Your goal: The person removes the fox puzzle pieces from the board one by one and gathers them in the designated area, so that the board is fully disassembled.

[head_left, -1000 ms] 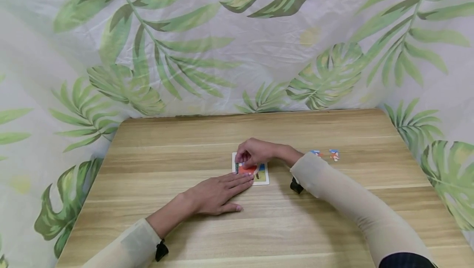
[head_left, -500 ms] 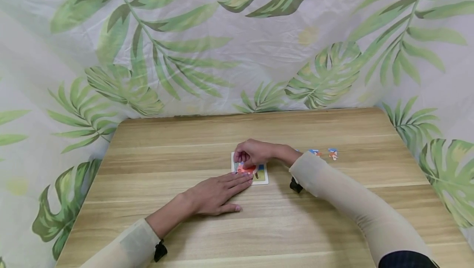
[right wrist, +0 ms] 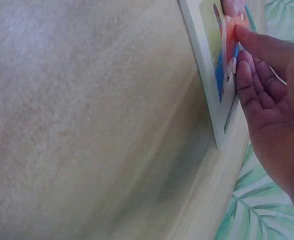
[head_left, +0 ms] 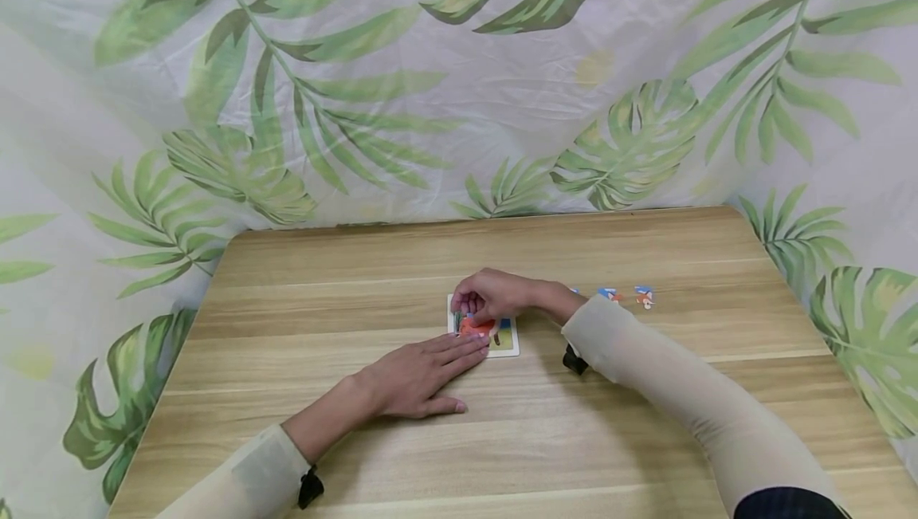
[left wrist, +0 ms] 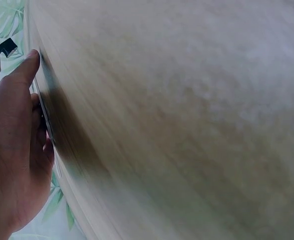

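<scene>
A small white-edged jigsaw puzzle board [head_left: 512, 353] with a bright picture lies flat on the table in the head view. My left hand [head_left: 423, 375] rests palm down, its straight fingertips on the board's near part and the thumb spread on the wood. Over the far left part of the board, my right hand [head_left: 495, 294] has curled fingers and pinches a puzzle piece that is mostly hidden. In the right wrist view, the thumb [right wrist: 256, 42] touches the orange area of the picture. The left wrist view shows the left hand [left wrist: 17, 135] at the tabletop.
To the right of the board, loose puzzle pieces [head_left: 645, 297] lie in a row, one partly behind the right wrist. The wooden table [head_left: 344, 272] meets a leaf-patterned cloth [head_left: 402, 104] at its back and sides.
Both hands keep nearly the same place; the right fingers shift only slightly on the board. The head view drifts a little, and more of the loose piece nearest the right wrist shows.
</scene>
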The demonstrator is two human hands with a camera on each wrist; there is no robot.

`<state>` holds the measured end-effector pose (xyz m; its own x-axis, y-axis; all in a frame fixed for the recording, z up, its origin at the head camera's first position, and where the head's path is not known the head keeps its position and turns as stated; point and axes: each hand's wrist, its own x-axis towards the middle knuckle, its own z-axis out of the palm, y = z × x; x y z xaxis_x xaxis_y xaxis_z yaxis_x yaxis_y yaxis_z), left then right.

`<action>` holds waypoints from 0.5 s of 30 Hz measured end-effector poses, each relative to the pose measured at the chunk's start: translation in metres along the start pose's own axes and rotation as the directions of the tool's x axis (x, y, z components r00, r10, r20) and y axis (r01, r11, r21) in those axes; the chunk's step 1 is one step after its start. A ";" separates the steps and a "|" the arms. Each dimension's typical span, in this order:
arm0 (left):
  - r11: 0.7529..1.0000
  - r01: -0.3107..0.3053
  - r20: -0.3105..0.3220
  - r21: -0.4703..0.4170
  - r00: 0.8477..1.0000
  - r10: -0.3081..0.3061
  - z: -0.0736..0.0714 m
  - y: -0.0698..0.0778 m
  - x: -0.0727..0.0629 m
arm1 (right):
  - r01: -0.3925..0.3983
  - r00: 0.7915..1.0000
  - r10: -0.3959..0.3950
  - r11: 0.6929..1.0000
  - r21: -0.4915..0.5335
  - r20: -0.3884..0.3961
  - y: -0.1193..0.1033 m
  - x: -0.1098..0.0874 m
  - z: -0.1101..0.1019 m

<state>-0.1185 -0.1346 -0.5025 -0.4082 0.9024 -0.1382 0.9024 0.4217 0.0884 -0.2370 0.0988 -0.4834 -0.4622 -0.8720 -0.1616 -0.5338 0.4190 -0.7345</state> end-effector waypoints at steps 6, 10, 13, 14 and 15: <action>1.000 -0.003 -0.015 -0.012 1.000 0.003 0.001 0.000 0.001 | 0.040 0.998 -0.040 0.999 -0.009 -0.043 0.003 -0.004 0.001; 1.000 -0.001 -0.015 -0.027 1.000 0.000 0.001 0.000 0.001 | 0.057 0.996 -0.055 0.998 0.025 -0.074 0.005 -0.006 0.002; 0.999 0.007 -0.007 -0.034 1.000 -0.008 0.001 0.000 0.001 | 0.064 0.994 -0.058 0.996 0.061 -0.096 0.007 -0.008 0.002; 0.999 0.010 -0.005 -0.036 1.000 -0.011 0.001 0.000 0.000 | 0.064 0.993 -0.056 0.995 0.073 -0.103 0.008 -0.008 0.002; 0.999 0.012 -0.003 -0.036 1.000 -0.013 0.001 0.000 0.000 | 0.065 0.992 -0.056 0.994 0.084 -0.109 0.008 -0.009 0.002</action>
<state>-0.1186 -0.1344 -0.5036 -0.4199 0.8973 -0.1362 0.8917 0.4359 0.1223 -0.2358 0.1095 -0.4893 -0.5060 -0.8612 -0.0472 -0.5017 0.3384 -0.7961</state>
